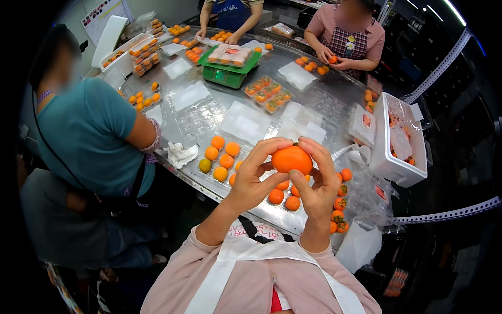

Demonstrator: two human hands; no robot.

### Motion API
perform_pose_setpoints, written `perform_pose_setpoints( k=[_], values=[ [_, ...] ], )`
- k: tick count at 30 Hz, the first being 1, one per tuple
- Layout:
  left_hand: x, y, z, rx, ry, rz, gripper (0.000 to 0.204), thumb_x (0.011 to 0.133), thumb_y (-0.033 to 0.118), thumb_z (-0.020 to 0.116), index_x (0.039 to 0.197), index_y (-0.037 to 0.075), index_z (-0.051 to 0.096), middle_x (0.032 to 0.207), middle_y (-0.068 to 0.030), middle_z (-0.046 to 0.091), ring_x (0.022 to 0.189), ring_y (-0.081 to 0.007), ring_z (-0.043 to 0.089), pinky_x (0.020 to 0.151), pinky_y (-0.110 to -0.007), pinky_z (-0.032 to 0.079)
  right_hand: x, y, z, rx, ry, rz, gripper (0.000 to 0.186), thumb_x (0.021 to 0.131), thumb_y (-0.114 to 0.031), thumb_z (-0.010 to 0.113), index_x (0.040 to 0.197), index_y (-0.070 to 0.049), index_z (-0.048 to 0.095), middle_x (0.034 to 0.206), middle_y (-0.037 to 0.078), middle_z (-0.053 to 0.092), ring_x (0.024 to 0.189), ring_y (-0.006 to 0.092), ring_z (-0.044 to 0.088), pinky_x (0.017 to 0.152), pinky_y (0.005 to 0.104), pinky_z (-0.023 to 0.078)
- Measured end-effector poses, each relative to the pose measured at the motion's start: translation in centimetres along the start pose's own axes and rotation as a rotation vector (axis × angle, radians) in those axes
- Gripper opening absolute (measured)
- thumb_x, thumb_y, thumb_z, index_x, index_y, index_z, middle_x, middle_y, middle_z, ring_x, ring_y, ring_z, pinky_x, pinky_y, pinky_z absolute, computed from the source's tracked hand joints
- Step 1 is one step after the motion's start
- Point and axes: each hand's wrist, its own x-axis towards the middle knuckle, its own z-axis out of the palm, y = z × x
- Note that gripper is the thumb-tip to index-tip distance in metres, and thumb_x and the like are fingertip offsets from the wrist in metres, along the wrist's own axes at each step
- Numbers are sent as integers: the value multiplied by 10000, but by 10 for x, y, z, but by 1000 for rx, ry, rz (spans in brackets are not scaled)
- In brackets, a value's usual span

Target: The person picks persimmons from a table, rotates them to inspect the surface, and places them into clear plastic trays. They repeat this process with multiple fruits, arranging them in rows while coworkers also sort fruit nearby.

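Above the near edge of the metal table, a smooth orange persimmon (292,159) is held up between both hands. My left hand (257,170) grips its left side with thumb and fingers, and my right hand (320,178) closes on its right side. A dark stem end shows at its top. Below and left of the hands, several persimmons (226,160) stand in rows in a clear tray, one of them greenish. More persimmons (276,196) sit under the hands, partly hidden by them. To the right lies a column of persimmons with green leafy caps (339,215).
A green scale (224,76) bearing a wrapped pack stands farther back. Clear trays with white liners (246,122) spread across the table (334,89). A white foam box (384,141) stands at right. Co-workers (91,131) stand at left and along the far side; one holds a fruit.
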Motion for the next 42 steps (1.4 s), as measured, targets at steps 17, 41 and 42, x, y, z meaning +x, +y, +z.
perform_pose_setpoints(
  k=[17, 41, 42],
  values=[
    [11, -23, 8, 142, -44, -62, 434, 811, -9, 619, 1224, 42, 497, 1238, -123, 460, 1113, -230, 520, 856, -311, 509, 3, 30, -21, -12, -43, 48, 498, 708, -65, 754, 1170, -15, 574, 1204, 143, 532, 1034, 224, 586, 794, 296, 536],
    [31, -70, 27, 237, -104, -278, 547, 784, -17, 643, 1289, 51, 444, 1339, -140, 392, 1088, -221, 528, 843, -309, 518, -1, 89, -49, 205, 80, 259, 434, 747, 33, 695, 1159, 2, 562, 1181, 112, 508, 1081, 205, 541, 812, 296, 556],
    [31, -70, 30, 147, -51, -365, 716, 755, -18, 680, 1373, 61, 329, 1393, -137, 335, 1068, -213, 533, 839, -311, 522, -3, 97, -52, 276, 104, 269, 432, 760, 30, 684, 1170, 12, 549, 1188, 109, 501, 1092, 205, 532, 826, 300, 550]
  ],
)
